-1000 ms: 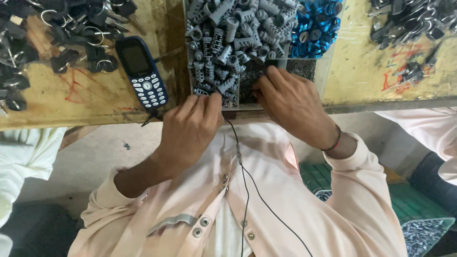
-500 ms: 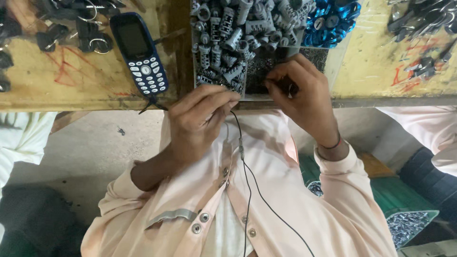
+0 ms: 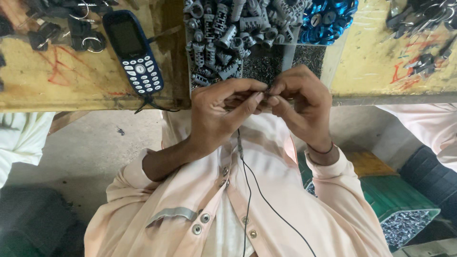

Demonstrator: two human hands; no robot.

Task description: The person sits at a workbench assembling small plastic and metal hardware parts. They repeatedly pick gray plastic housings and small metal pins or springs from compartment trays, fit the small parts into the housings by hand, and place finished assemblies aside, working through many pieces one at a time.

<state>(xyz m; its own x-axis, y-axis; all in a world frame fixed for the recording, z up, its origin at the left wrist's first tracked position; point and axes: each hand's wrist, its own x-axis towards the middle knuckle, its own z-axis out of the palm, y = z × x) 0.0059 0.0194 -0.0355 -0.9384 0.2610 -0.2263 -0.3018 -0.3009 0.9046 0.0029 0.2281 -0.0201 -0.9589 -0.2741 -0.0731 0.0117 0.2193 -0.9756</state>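
Both hands meet at the desk [image 3: 71, 90] edge, just below the grey parts [image 3: 223, 33]. Left hand [image 3: 216, 114] and right hand [image 3: 302, 104] pinch closed on one small piece [image 3: 268, 91], apparently fitting it together; seating it likely needs fine fingertip pressure.

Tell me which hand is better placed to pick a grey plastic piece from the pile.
Probably the left hand: the grey plastic pieces lie straight ahead of its knuckles. The right hand faces the blue rings; both pinch a small part.
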